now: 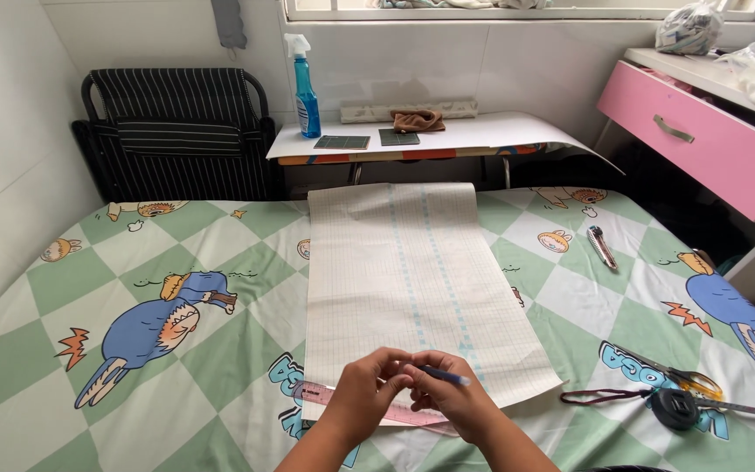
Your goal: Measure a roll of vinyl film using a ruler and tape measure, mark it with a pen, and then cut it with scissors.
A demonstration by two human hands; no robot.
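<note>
Both hands low in the frame's centre, wrists cut off by the bottom edge: left hand (367, 389) curled, fingertips meeting the right; right hand (449, 398) pinched narrowly around a slim blue pen (441, 376), tip pointing right. Beneath them a translucent pink ruler (412, 413), flat, largely hidden by the fingers. Under that, a long matte sheet of gridded paper (417, 280), pale, with blue lines down its middle, running up the centre over a soft green-checked cartoon cloth (229, 253). Lower right: scissors (688, 380) and a round black tape measure (676, 408), partly overlapping, details hard to make out. Right of centre, a small metallic utility knife (602, 246). Top centre, a blue plastic spray bottle (306, 87).
</note>
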